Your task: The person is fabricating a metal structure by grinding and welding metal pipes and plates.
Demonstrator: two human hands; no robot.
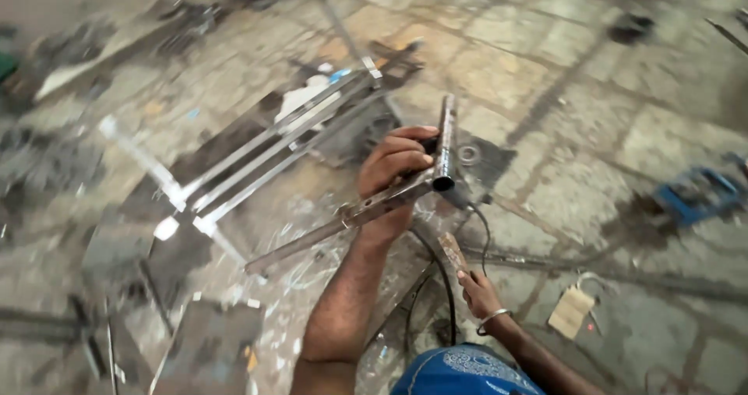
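While a metal pipe (445, 142) joined to a flat metal bar (343, 220) is held above the floor (592, 91), it is gripped near the joint by the closed left hand (393, 165). Stiff, probably heavy steel is judged. A small piece (450, 248) is pinched by the right hand (479, 292).

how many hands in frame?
2. Left hand is raised mid-frame, gripping a metal pipe. Right hand is lower, near the bottom edge, holding a small flat piece. No others visible.

Single head-worn view, steeply down, close over a cluttered stone floor (592, 75).
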